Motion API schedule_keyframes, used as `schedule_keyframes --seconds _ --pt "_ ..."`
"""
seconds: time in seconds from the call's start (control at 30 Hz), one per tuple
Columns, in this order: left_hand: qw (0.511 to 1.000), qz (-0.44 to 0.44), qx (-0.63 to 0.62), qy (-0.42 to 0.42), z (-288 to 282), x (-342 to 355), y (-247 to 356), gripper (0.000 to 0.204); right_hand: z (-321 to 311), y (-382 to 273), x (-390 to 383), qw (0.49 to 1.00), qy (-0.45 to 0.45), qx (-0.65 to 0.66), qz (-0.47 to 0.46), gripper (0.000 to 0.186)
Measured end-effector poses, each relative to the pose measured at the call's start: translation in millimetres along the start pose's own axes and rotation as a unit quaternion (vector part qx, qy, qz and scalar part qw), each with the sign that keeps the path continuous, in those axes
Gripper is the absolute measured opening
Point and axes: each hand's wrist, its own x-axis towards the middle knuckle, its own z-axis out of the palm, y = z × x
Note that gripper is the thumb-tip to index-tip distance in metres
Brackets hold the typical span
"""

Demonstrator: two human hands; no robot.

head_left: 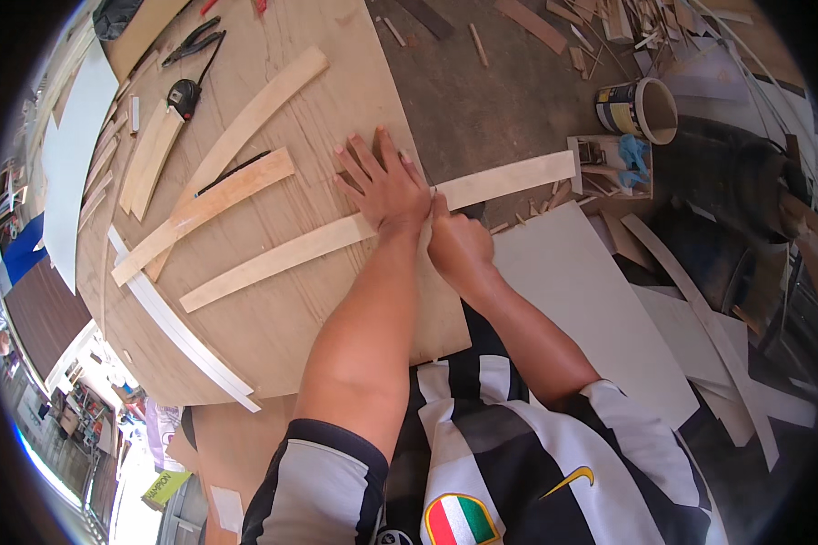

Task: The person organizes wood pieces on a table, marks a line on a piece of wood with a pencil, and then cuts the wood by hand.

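A long pale wooden strip (277, 263) lies slantwise across a plywood board (364, 318), its right part reaching out past the board's edge. My left hand (386, 193) is spread flat over the strip near that edge, fingers apart and pointing away from me. Just right of it, my right hand (461, 243) is closed in a fist at the strip's near side. Something small shows at the top of this fist, against the strip, but most of it is hidden by the fingers.
On the board lie more wooden strips (264, 109), a black pencil-like stick (232, 173), a tape measure (184, 97), pliers (194, 42) and a white strip (186, 341). Rightward are a bucket (620, 110), a small box (643, 186) holding something blue, a pale panel (582, 300) and scattered offcuts.
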Motion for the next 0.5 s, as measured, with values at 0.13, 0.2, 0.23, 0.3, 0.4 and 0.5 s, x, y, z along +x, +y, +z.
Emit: schedule_keyframes --seconds 0.13,0.2,0.23,0.3,0.4,0.5 --pt "1.0 -0.008 0.004 0.003 0.1 -0.1 -7.5 0.06 -22.0 4.8 -28.8 0.996 -0.077 -0.04 -0.017 0.059" --pt "1.0 -0.008 0.003 -0.005 -0.4 -0.3 -4.2 0.06 -20.4 7.7 -24.8 0.998 -0.056 -0.02 -0.026 0.059" --pt "1.0 -0.009 0.003 -0.01 -0.5 -1.0 -2.8 0.06 -18.1 9.1 -18.5 0.999 -0.033 0.0 -0.036 0.059" --pt "1.0 -0.004 -0.005 -0.009 1.2 -0.8 1.7 0.06 -10.7 10.8 -1.2 0.999 0.012 -0.006 -0.042 0.059" --pt "1.0 -0.006 0.006 0.003 2.5 -1.6 -5.8 0.06 -13.7 6.1 -21.8 1.0 -0.021 -0.014 -0.015 0.062" --pt "1.0 -0.005 0.008 -0.006 -2.1 0.0 -1.5 0.06 -19.7 4.6 -26.7 0.997 -0.075 -0.033 -0.014 0.056"
